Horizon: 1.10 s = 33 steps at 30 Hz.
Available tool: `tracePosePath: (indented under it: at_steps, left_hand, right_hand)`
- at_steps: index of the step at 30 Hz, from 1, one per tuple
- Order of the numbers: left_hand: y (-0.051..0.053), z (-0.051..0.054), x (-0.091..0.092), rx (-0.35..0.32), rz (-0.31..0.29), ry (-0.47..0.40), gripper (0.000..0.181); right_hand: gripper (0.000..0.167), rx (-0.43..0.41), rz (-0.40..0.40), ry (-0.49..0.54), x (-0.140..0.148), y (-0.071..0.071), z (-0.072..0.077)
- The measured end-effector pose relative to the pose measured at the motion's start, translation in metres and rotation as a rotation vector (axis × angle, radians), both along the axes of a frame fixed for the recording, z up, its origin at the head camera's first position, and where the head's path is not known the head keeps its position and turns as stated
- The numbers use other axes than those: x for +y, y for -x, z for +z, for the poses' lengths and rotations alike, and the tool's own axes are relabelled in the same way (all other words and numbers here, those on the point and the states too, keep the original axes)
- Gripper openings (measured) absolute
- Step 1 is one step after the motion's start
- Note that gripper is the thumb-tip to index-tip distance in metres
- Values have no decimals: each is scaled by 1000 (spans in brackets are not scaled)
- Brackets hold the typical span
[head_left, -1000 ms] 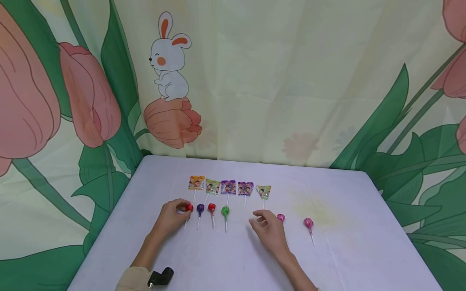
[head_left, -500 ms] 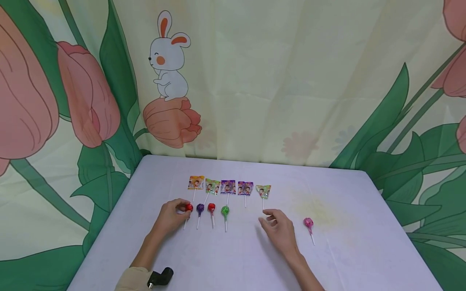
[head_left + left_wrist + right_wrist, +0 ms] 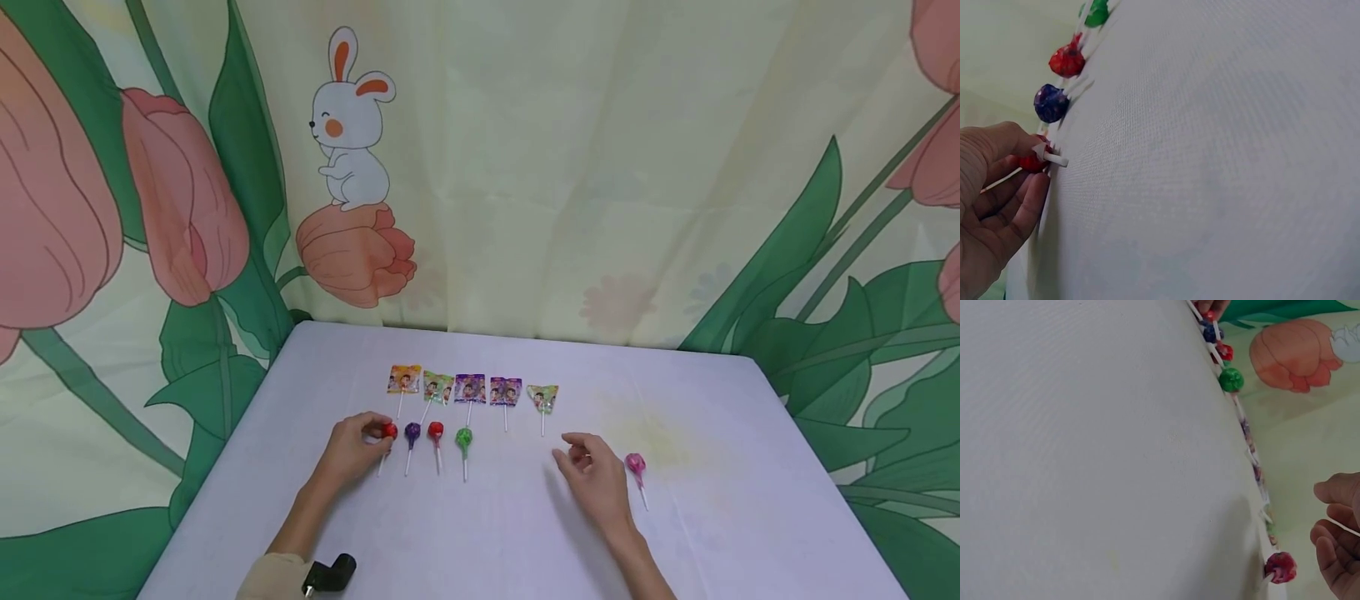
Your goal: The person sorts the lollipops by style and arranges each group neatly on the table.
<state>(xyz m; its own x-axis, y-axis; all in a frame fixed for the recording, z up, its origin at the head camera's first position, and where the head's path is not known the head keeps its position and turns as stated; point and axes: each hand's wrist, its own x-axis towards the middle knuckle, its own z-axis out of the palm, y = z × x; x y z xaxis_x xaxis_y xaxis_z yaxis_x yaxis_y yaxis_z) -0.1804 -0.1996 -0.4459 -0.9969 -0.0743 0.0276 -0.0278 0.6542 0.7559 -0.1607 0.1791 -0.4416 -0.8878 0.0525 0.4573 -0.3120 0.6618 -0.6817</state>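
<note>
My left hand [image 3: 352,450] pinches the round head of a red lollipop [image 3: 1034,164] between thumb and fingers at the left end of the front row. Beside it lie a purple lollipop [image 3: 412,433], another red lollipop [image 3: 436,432] and a green lollipop [image 3: 464,440]. My right hand [image 3: 597,483] hovers over the table at the right, fingers loosely bent, nothing between them in the right wrist view. Just right of it lies a pink lollipop [image 3: 636,464]. The right wrist view shows one pink lollipop [image 3: 1280,567] below the hand; I cannot tell whether it is the same one.
A back row of flat-wrapped lollipops runs across the table: an orange one [image 3: 404,380], a green one [image 3: 438,387], two purple ones [image 3: 470,388] and a light green one [image 3: 542,398]. The white tablecloth [image 3: 480,542] ends at a printed curtain [image 3: 540,183] behind.
My right hand has moved right, covering the place where a second pink lollipop showed a second ago. The left hand keeps its hold on the red lollipop.
</note>
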Motion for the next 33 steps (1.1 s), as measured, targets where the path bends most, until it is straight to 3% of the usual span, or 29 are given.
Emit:
tracePosePath:
  at_steps: [15, 25, 33]
  left_hand:
    - [2, 1, 0, 2, 1, -1, 29]
    - [-1, 2, 1, -6, 2, -2, 29]
    - [0, 1, 1, -8, 7, -2, 29]
  right_hand:
    - [31, 10, -44, -26, 25, 3, -1]
    - [31, -133, -16, -52, 28, 4, -3]
    - [31, -270, -38, -55, 29, 6, -5]
